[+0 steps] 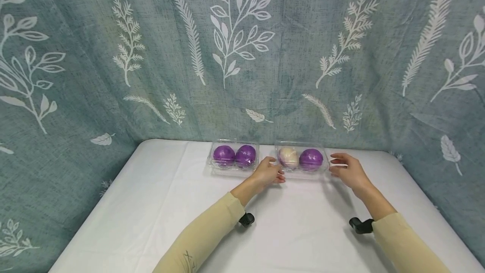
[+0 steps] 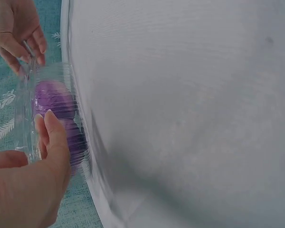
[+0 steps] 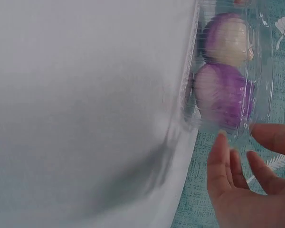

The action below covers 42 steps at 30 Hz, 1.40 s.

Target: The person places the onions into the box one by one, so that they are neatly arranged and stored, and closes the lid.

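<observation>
A clear plastic clamshell box [image 1: 303, 175] stands at the back of the table, holding one cream-and-purple turnip [image 1: 289, 156] and one mostly purple turnip [image 1: 311, 159]. At its left end is my left hand [image 1: 267, 172], fingers reaching toward the box and overlapping its side in the left wrist view. My right hand [image 1: 346, 171] is at the opposite end, thumb and fingers spread around the corner with the fingertips right at the plastic edge. In the right wrist view both turnips show through the ribbed box [image 3: 256, 52].
Left of it stands a second clear box [image 1: 233, 172] with two purple turnips [image 1: 235, 156]. White cloth covers the table [image 1: 170, 205]. A blue-green curtain [image 1: 242, 108] with white leaf prints hangs directly behind the boxes. Black camera mounts [image 1: 361, 226] sit at the wrists.
</observation>
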Tool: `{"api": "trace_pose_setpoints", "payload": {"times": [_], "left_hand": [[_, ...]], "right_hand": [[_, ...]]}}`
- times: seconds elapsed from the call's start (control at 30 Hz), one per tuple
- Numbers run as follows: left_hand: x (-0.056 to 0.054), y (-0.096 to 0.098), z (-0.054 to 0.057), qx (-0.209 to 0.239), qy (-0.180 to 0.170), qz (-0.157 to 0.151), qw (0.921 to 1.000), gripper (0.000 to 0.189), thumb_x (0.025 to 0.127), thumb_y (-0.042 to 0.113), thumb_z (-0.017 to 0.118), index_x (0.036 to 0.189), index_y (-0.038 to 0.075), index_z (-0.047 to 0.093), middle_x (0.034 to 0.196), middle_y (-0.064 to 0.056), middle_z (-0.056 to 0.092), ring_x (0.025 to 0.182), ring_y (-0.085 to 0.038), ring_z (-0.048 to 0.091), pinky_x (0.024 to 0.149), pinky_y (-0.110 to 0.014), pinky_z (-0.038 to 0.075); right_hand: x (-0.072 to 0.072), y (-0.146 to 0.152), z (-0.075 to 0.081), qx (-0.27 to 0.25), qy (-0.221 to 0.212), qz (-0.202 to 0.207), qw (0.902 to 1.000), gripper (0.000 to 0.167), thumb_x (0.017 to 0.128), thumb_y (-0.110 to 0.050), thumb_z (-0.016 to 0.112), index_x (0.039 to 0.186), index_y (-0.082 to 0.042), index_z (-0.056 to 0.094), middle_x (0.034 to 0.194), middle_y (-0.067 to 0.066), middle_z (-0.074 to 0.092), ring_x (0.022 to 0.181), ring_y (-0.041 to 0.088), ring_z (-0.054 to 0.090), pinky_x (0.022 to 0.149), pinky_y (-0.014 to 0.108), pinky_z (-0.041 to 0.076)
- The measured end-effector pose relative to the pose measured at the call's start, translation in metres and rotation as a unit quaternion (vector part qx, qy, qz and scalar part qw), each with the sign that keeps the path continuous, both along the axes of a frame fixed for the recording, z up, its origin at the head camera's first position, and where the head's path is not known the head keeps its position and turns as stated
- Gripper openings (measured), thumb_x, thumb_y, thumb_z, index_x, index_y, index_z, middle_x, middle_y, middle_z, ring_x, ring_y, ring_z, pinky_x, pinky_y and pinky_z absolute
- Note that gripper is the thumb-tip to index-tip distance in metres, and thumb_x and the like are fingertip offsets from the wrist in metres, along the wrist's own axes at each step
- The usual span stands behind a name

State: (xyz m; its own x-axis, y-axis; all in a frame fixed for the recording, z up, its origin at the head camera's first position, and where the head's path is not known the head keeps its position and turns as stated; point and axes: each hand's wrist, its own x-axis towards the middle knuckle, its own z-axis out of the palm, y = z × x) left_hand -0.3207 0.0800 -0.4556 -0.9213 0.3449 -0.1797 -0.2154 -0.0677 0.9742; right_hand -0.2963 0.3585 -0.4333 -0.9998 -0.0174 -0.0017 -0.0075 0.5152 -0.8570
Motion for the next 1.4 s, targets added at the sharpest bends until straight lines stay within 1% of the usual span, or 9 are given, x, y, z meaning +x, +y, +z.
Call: {"api": "trace_pose_setpoints", "payload": {"times": [0.13,0.3,0.43,0.6,0.8,0.93,1.07,1.2,1.4], "left_hand": [[-0.0002,0.0025,-0.0008,0.014,-0.004,0.005,0.9999,0.053,0.105,0.001,0.047,0.152,-0.007,0.026,0.104,-0.023,0.064,0.082,-0.025,0.067,0.089,-0.041,0.065],[-0.0006,0.0052,-0.0015,0.020,-0.005,0.016,0.9997,0.050,0.105,-0.001,0.045,0.152,-0.007,0.027,0.093,-0.017,0.064,0.076,-0.021,0.065,0.087,-0.041,0.066],[-0.0014,0.0070,-0.0034,0.022,-0.003,0.019,0.9996,0.049,0.104,-0.002,0.045,0.150,-0.007,0.028,0.091,-0.016,0.063,0.074,-0.021,0.064,0.085,-0.040,0.066],[-0.0016,0.0078,-0.0036,0.026,-0.006,0.018,0.9995,0.049,0.104,-0.003,0.044,0.149,-0.008,0.028,0.089,-0.015,0.062,0.073,-0.020,0.063,0.086,-0.041,0.066],[-0.0033,0.0081,-0.0047,0.028,-0.003,0.023,0.9993,0.049,0.102,-0.007,0.044,0.148,-0.007,0.028,0.091,-0.018,0.063,0.073,-0.022,0.063,0.087,-0.044,0.065],[-0.0038,0.0094,-0.0054,0.033,0.001,0.026,0.9991,0.048,0.100,-0.010,0.041,0.146,-0.007,0.028,0.087,-0.016,0.062,0.070,-0.021,0.062,0.087,-0.044,0.066],[-0.0028,0.0092,-0.0049,0.035,0.002,0.025,0.9991,0.048,0.099,-0.011,0.041,0.145,-0.008,0.028,0.084,-0.015,0.061,0.069,-0.020,0.062,0.085,-0.042,0.066],[-0.0022,0.0089,-0.0048,0.033,-0.002,0.026,0.9991,0.049,0.099,-0.011,0.042,0.146,-0.009,0.028,0.084,-0.015,0.061,0.069,-0.020,0.062,0.085,-0.042,0.066],[-0.0039,0.0101,-0.0034,0.034,-0.002,0.030,0.9990,0.047,0.098,-0.012,0.042,0.144,-0.008,0.029,0.083,-0.014,0.061,0.068,-0.020,0.062,0.083,-0.042,0.067]], "right_hand": [[-0.0017,0.0052,-0.0031,-0.026,-0.044,0.017,0.9986,0.055,0.106,-0.008,0.050,0.151,0.015,0.029,0.139,0.036,0.045,0.120,0.040,0.056,0.093,0.040,0.063],[-0.0045,0.0096,-0.0026,-0.035,-0.080,0.046,0.9951,0.054,0.108,-0.011,0.044,0.150,0.018,0.027,0.138,0.037,0.049,0.112,0.030,0.062,0.092,0.039,0.062],[-0.0060,0.0099,-0.0016,-0.043,-0.096,0.056,0.9929,0.056,0.109,-0.011,0.044,0.152,0.017,0.024,0.135,0.035,0.055,0.106,0.024,0.065,0.088,0.037,0.062],[-0.0045,0.0087,0.0008,-0.054,-0.092,0.052,0.9929,0.055,0.108,-0.010,0.045,0.151,0.018,0.025,0.126,0.029,0.062,0.096,0.020,0.065,0.082,0.035,0.062],[-0.0025,0.0081,0.0025,-0.038,-0.074,0.057,0.9949,0.051,0.107,-0.006,0.045,0.148,0.020,0.029,0.119,0.028,0.066,0.093,0.021,0.065,0.080,0.035,0.062],[-0.0013,0.0087,0.0036,-0.023,-0.065,0.064,0.9955,0.050,0.107,-0.006,0.045,0.147,0.019,0.030,0.119,0.030,0.066,0.100,0.024,0.067,0.083,0.036,0.062],[-0.0020,0.0082,0.0041,-0.003,-0.060,0.065,0.9960,0.049,0.106,-0.005,0.046,0.146,0.020,0.032,0.117,0.031,0.066,0.108,0.033,0.067,0.090,0.042,0.062],[-0.0032,0.0057,0.0039,0.016,-0.057,0.060,0.9964,0.048,0.105,-0.005,0.048,0.144,0.021,0.035,0.115,0.032,0.067,0.107,0.038,0.065,0.094,0.049,0.060],[-0.0046,0.0057,0.0051,0.011,-0.060,0.060,0.9963,0.049,0.105,-0.005,0.048,0.144,0.021,0.034,0.118,0.034,0.065,0.110,0.040,0.064,0.095,0.050,0.060]]}}
